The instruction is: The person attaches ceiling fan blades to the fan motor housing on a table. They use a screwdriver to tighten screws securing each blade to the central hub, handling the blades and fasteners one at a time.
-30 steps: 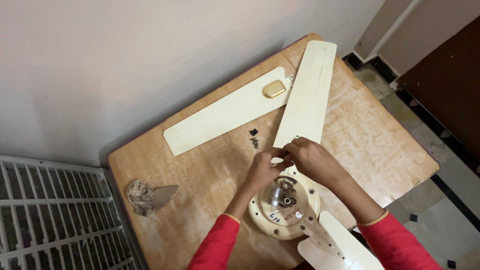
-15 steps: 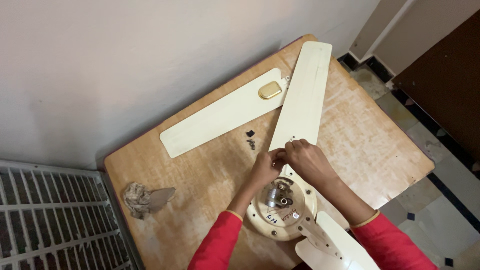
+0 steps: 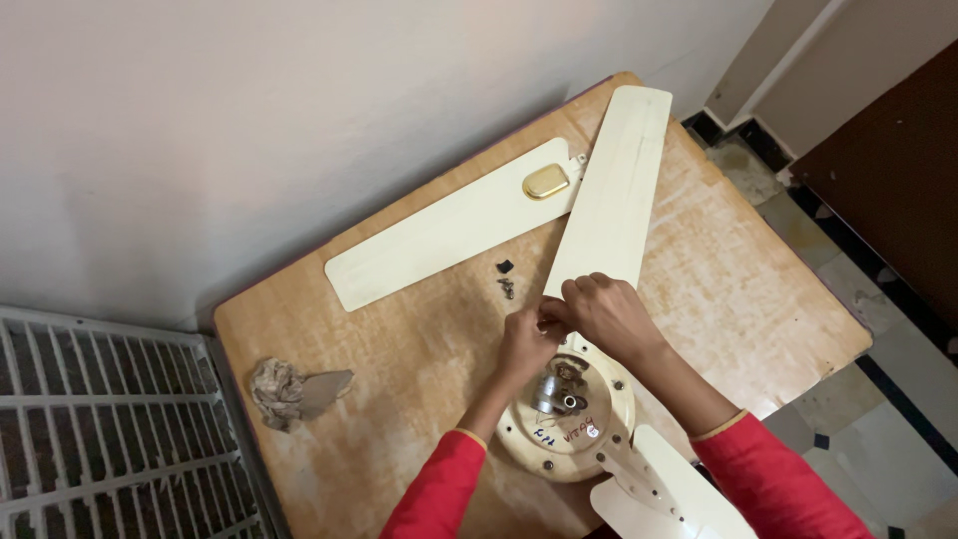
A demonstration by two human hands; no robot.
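Wooden table (image 3: 758,299), unmoved since a second ago. Ceiling fan motor (image 3: 567,419) lying centre-front, long blade (image 3: 609,200) still attached. Left hand (image 3: 524,344) and right hand (image 3: 609,314) pinched together as before at blade root; held part too small to tell. Loose screws (image 3: 506,286) untouched.

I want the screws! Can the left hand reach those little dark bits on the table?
Probably yes: the left hand is close to the small dark bits, with only bare wooden table between them.
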